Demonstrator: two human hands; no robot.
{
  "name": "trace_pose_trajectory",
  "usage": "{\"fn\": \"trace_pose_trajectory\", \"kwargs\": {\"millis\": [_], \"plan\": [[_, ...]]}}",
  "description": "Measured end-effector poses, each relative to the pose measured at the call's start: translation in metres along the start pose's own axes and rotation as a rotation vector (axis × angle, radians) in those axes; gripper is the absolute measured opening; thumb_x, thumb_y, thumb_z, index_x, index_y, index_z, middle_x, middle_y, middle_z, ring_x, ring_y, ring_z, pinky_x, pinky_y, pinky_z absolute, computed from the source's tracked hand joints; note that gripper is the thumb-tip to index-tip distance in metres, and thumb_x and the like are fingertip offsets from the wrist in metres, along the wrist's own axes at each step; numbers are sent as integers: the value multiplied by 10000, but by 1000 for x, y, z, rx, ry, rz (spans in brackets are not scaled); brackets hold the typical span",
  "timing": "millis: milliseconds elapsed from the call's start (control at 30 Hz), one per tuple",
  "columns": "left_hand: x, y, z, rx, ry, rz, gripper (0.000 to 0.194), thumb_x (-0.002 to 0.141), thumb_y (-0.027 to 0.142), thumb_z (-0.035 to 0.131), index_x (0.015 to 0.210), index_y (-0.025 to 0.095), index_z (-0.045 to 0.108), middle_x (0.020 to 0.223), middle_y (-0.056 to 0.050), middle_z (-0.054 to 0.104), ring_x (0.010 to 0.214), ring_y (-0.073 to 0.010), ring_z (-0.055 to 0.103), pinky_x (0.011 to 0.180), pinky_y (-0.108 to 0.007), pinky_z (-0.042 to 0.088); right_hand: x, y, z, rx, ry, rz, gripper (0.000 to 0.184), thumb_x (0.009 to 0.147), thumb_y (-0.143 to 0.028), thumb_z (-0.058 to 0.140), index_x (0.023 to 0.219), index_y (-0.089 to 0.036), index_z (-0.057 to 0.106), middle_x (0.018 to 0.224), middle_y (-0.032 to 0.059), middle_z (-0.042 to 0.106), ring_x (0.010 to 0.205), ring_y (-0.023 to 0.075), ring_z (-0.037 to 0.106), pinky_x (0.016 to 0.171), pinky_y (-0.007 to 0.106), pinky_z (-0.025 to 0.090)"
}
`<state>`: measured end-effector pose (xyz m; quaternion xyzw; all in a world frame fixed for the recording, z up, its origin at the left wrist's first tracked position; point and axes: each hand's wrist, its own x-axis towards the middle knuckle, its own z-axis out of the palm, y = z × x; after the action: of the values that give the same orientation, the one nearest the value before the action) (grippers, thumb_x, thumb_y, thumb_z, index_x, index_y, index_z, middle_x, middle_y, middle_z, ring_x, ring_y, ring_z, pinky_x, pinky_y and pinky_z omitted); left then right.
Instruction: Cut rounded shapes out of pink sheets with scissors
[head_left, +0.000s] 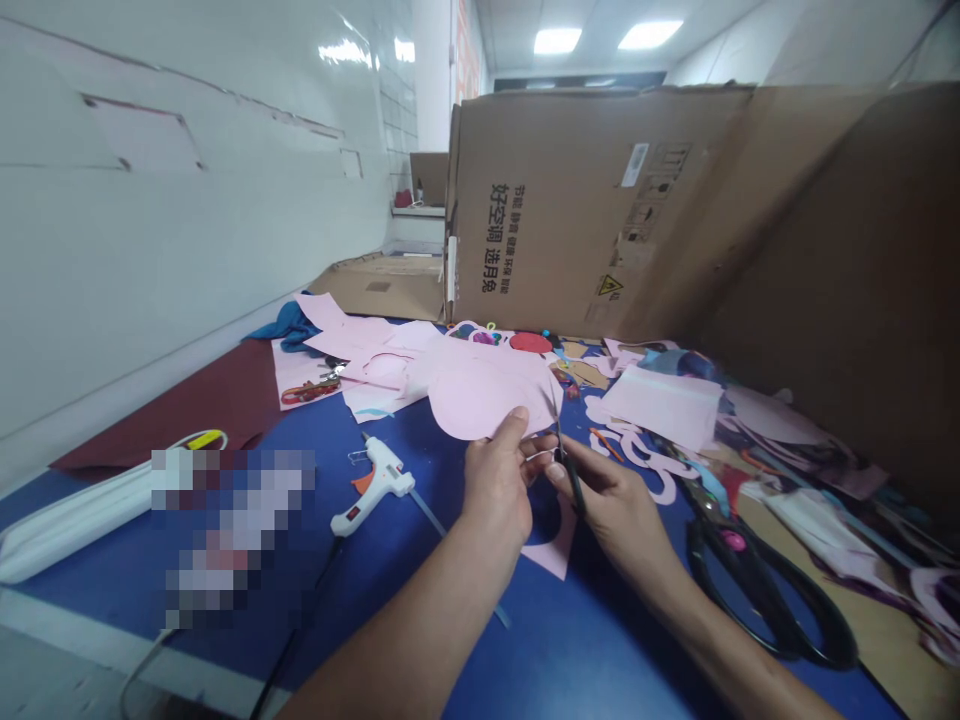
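My left hand (502,470) pinches a pink paper sheet (480,395) by its near edge, thumb on top. The part facing away from me has a rounded outline. In my right hand (607,490) is a pair of small scissors (570,472) with dark handles, its blades pointing away from me at the paper's right side. How far the blades are parted is hard to make out. Below my hands lies a pink paper offcut (553,555) on the blue table surface (592,620). Both hands are close together over the table.
A white glue gun (379,485) with an orange trigger lies at left, near a white lamp-like bar (90,510). Large black-handled scissors (757,590) rest at right. Pink paper scraps (660,400) are spread across the back. A tall cardboard box (570,210) stands behind.
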<state>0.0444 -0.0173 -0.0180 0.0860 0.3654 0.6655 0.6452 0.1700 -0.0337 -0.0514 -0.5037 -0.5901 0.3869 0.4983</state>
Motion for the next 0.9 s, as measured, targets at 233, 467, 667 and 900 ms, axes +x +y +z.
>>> {"fn": "trace_pose_trajectory", "kwargs": {"millis": [233, 467, 667, 900], "plan": [[-2, 0, 0, 35, -20, 8, 150, 874, 174, 743, 973, 82, 676, 822, -99, 745, 573, -156, 709, 450, -213, 503, 1, -4, -1, 39, 4, 3, 626, 700, -625, 876, 1203, -256, 824, 1196, 95, 816, 1119, 384, 747, 976, 514, 602], [-3, 2, 1, 47, -23, 18, 153, 873, 178, 748, 972, 81, 683, 829, -114, 749, 588, -159, 713, 470, -216, 510, 0, -6, -1, 23, 1, -22, 606, 729, -645, 852, 1202, -267, 825, 1183, 94, 819, 1108, 378, 749, 965, 512, 605], [-4, 2, 2, 56, -18, 22, 176, 857, 167, 762, 992, 89, 681, 853, -116, 756, 594, -158, 714, 464, -213, 503, 0, -4, -3, 3, -9, -30, 623, 769, -650, 815, 1251, -254, 805, 1207, 101, 810, 1104, 378, 743, 926, 503, 612], [-5, 5, 4, 81, -7, 12, 127, 883, 164, 729, 971, 93, 671, 795, -101, 748, 586, -152, 713, 475, -205, 495, 0, -4, -3, -13, -1, -55, 572, 783, -605, 817, 1240, -262, 810, 1182, 90, 816, 1072, 353, 749, 920, 478, 609]]}}
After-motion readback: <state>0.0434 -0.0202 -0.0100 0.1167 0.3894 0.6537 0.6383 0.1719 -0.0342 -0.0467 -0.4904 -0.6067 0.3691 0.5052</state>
